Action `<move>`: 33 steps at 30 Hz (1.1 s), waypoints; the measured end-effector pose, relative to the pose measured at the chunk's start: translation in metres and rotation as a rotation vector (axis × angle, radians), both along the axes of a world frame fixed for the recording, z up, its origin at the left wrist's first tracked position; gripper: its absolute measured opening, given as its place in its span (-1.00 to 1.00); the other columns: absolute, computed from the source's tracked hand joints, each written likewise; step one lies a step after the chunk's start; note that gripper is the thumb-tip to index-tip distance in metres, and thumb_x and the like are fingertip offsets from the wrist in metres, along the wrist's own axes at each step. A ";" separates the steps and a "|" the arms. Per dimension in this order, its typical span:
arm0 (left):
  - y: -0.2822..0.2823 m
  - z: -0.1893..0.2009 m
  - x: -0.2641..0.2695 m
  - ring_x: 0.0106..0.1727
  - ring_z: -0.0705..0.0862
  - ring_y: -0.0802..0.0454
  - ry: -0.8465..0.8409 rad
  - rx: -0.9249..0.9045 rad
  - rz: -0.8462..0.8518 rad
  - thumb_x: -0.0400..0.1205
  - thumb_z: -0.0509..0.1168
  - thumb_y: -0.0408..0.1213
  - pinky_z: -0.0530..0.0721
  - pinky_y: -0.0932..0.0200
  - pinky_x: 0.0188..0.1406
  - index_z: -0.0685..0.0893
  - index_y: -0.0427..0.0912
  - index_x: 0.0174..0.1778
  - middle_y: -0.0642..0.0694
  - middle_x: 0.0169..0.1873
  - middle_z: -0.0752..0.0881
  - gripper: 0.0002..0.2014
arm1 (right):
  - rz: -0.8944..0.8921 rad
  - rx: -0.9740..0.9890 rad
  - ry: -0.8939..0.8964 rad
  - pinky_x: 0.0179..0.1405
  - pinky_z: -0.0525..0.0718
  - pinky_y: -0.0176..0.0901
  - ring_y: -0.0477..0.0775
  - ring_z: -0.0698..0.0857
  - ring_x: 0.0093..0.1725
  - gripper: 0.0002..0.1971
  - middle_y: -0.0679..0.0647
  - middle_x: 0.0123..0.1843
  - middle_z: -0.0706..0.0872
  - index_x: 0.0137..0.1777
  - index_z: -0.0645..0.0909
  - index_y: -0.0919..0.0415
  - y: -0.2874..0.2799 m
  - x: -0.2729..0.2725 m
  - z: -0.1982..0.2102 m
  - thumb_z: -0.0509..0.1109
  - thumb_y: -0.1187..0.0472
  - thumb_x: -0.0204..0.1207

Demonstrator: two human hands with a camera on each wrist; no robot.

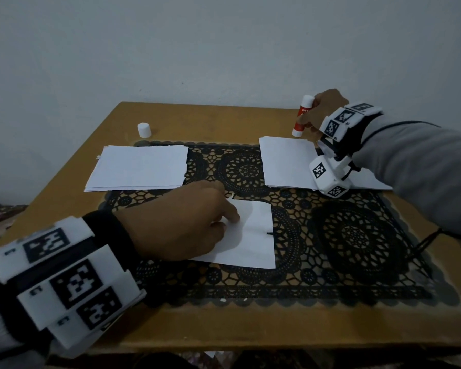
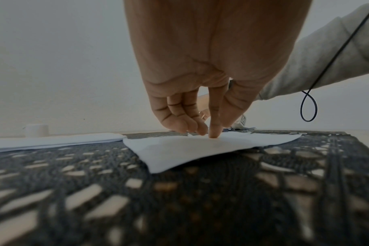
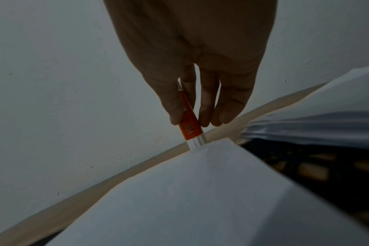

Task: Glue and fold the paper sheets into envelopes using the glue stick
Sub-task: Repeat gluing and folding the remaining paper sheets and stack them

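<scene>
Single paper sheet flat on the black lace mat, near the middle of the wooden table; short dark mark at its right edge, seen only from the head camera. Left hand over the sheet's left part, fingers curled downward, fingertips pressing on the paper; left wrist view confirms contact of the index tip with the surface and shows the near corner of the sheet lifted slightly off the mat, a detail lost from above. Glue stick at the far right of the table, upright with a slight tilt, white cap on top, base on the table just behind the right paper stack. Right hand wrapped around the red body of the stick; right wrist view shows thumb and fingers pinching the orange-red barrel, white base end downward at the edge of the top sheet, which the head view does not resolve. Second paper stack at the far left of the mat, well apart from the single sheet. Loose white cap standing on bare table behind that stack, also visible at low angle in the left wrist view. Grey sleeve and marker-tagged wrist units on both arms.
</scene>
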State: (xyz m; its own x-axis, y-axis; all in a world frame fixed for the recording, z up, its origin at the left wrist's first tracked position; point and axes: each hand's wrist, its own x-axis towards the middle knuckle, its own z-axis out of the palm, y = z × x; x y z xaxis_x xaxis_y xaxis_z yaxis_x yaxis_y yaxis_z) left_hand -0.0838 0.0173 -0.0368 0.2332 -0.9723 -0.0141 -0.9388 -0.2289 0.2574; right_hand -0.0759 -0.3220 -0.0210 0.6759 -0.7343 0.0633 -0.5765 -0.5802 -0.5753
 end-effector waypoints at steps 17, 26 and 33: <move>0.000 0.004 -0.002 -0.18 0.44 0.21 -0.014 0.045 0.059 0.68 0.21 -0.29 0.32 0.51 -0.27 0.65 0.08 0.35 0.06 0.00 0.60 -0.65 | 0.214 -0.338 0.425 0.16 0.57 -0.08 0.15 0.64 0.18 -0.66 0.12 0.19 0.69 0.11 0.69 0.23 0.017 -0.097 0.003 0.57 0.07 0.41; 0.002 0.007 -0.004 -0.21 0.43 0.27 0.008 -0.015 0.079 0.66 0.22 -0.33 0.32 0.71 -0.28 0.71 -0.01 0.28 0.05 0.07 0.67 -0.69 | 0.506 -0.407 0.594 0.11 0.49 -0.20 0.06 0.61 0.25 -0.56 0.07 0.33 0.65 0.31 0.59 0.10 0.022 -0.156 0.006 0.48 -0.06 0.50; 0.003 0.007 -0.003 -0.16 0.47 0.24 0.007 -0.015 0.072 0.65 0.23 -0.34 0.33 0.68 -0.28 0.72 -0.01 0.24 0.10 -0.06 0.60 -0.70 | 0.595 -0.538 0.569 0.11 0.49 -0.18 0.03 0.62 0.21 -0.66 0.00 0.28 0.69 0.31 0.60 0.01 0.011 -0.164 0.001 0.37 -0.08 0.58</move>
State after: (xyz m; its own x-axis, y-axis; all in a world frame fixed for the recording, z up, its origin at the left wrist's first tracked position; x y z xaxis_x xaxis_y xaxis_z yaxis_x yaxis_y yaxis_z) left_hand -0.0870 0.0199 -0.0297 0.3023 -0.9532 -0.0021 -0.9181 -0.2918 0.2681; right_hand -0.2395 -0.3111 -0.0204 0.9592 -0.2332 -0.1600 -0.2149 -0.9688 0.1236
